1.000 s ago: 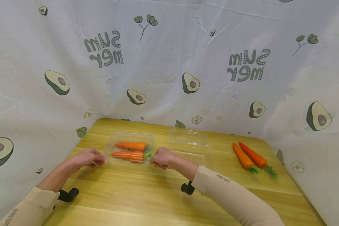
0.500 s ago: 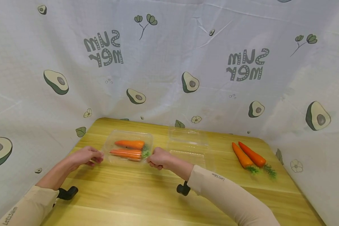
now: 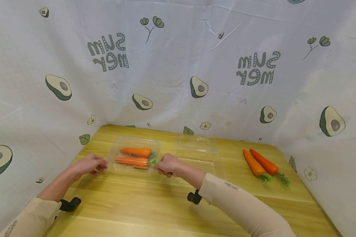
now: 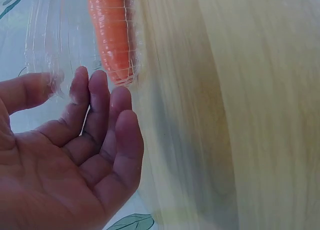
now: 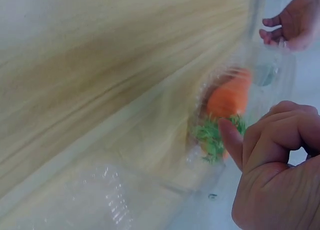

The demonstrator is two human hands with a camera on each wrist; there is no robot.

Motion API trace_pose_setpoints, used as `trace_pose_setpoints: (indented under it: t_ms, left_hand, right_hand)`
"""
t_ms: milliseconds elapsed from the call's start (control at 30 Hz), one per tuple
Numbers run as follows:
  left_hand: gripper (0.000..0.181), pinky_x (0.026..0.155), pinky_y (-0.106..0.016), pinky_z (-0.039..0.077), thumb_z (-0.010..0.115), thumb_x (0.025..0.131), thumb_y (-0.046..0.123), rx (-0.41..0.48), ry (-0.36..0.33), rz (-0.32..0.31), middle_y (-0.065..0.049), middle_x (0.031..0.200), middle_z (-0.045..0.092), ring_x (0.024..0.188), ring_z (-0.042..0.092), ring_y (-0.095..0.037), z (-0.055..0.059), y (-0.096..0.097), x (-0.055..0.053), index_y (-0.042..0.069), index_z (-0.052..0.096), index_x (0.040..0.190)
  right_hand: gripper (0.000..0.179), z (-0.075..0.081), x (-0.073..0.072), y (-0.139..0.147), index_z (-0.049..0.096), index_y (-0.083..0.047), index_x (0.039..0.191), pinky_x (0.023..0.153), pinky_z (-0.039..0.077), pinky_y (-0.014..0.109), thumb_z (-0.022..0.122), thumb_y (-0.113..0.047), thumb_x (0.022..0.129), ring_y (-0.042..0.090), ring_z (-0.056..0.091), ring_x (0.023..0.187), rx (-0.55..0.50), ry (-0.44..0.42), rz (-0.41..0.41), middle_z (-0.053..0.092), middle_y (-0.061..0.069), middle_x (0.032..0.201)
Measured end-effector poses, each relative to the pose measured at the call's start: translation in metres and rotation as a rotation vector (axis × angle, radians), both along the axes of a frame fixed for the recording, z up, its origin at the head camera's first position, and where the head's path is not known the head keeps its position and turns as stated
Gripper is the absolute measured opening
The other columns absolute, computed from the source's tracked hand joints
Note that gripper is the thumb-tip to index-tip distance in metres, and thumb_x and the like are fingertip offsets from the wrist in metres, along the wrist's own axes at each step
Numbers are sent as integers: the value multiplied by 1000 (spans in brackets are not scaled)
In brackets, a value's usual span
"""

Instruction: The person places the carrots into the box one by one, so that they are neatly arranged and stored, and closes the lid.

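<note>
A clear plastic box (image 3: pixel 136 141) with its lid over it sits at the left rear of the table. Inside it two orange carrots (image 3: pixel 136 152) with green tops lie side by side, tips to the left. At the box's front left corner, my left hand (image 3: pixel 92 164) pinches the plastic edge between thumb and index finger; the other fingers are loosely bent, as the left wrist view shows. My right hand (image 3: pixel 169 164) has curled fingers at the front right corner and grips the edge there, its fingertips partly hidden.
A second clear plastic box (image 3: pixel 197 159) stands with its lid raised, just right of the first, partly behind my right forearm. Two more carrots (image 3: pixel 264 163) lie at the table's right. A printed white cloth (image 3: pixel 172 65) hangs behind the wooden table (image 3: pixel 136 204).
The box with the carrots has shifted slightly left, both hands moving with it. Over the last half second almost nothing differs. The second box and the loose carrots stay in place.
</note>
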State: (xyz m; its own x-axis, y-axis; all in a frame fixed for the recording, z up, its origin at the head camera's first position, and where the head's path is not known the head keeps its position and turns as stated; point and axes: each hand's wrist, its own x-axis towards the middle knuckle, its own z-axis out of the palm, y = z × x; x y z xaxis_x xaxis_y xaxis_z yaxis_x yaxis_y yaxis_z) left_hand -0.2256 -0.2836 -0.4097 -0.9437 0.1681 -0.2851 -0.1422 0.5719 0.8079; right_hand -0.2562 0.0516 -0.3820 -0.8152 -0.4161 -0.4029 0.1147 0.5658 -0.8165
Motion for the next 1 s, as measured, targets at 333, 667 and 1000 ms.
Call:
trace_pose_setpoints:
  t_ms: [333, 667, 1000]
  left_hand:
    - [49, 86, -54, 49, 52, 103, 32, -278, 336, 155, -32, 125, 59, 109, 56, -45, 13, 19, 10, -10, 57, 128]
    - [35, 97, -63, 42, 62, 98, 19, -298, 694, 159, -22, 128, 58, 120, 51, -42, 30, 77, 27, 1, 62, 128]
    - [33, 87, -43, 56, 68, 96, 19, -168, 750, -52, -5, 118, 68, 108, 65, -26, 30, 139, 35, 10, 64, 128]
  right_hand:
    - [49, 14, 0, 29, 42, -15, 55, 44, 22, 26, 64, -15, 98, 11, 21, 44, 57, 81, 4, 39, 0, 51]
    - [32, 25, -2, 63, 69, 3, 121, 45, 19, 26, 62, -19, 98, 12, 18, 46, 47, 119, 1, 35, -1, 54]
    - [36, 34, -3, 102, 65, -5, 130, 45, 18, 26, 63, -23, 98, 12, 16, 47, 98, 177, -96, 39, -2, 56]
